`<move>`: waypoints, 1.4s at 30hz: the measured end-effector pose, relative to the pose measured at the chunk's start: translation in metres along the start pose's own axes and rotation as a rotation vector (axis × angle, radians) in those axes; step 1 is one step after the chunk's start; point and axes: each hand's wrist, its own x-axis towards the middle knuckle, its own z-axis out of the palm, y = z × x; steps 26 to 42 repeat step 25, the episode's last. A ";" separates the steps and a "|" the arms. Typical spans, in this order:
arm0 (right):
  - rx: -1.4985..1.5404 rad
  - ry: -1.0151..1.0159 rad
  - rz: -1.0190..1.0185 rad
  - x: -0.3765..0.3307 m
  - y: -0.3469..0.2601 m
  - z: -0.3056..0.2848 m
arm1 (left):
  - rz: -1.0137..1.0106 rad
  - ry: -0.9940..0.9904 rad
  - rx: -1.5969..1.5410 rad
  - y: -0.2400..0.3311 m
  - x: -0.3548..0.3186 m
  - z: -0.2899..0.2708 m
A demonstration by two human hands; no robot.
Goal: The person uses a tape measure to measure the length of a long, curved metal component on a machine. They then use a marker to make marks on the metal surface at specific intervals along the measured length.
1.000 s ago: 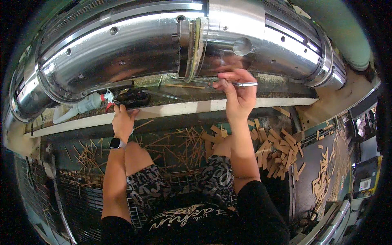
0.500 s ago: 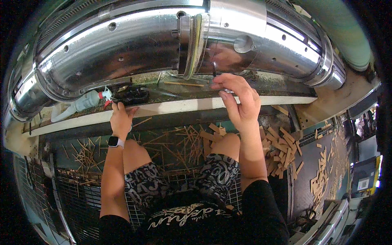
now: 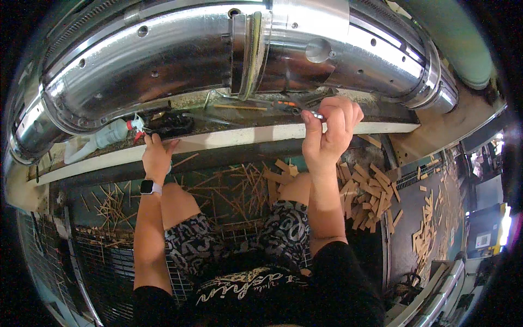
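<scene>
My left hand [image 3: 157, 158], with a watch [image 3: 147, 187] on its wrist, rests on the pale beam [image 3: 223, 137], thumb apart from the fingers. Just beyond it lie a spray bottle [image 3: 111, 133] with a red-and-white head and a crumpled black bundle [image 3: 177, 125]. My right hand [image 3: 332, 131] is raised above the beam, its fingers closed on a small shiny metal piece [image 3: 317, 115]; most of that piece is hidden. To the left of this hand, an orange-and-black handled tool [image 3: 286, 104] lies in the trough below the large steel cylinder [image 3: 152, 65].
The cylinder spans the far side, with a strapped seam [image 3: 249, 54] near its middle. A thin wooden strip [image 3: 239, 107] lies in the trough. Cardboard scraps [image 3: 370, 193] and narrow strips [image 3: 234, 191] litter the area below, around my knees. A pale green roller [image 3: 460, 43] crosses the upper right.
My right hand has moved to the right and turned, bringing the shiny metal piece into view. The orange-handled tool now shows in the trough. My left hand stays on the beam.
</scene>
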 end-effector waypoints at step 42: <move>0.615 -0.709 0.706 -0.052 0.054 -0.013 | -0.070 -0.173 0.005 0.007 0.005 -0.009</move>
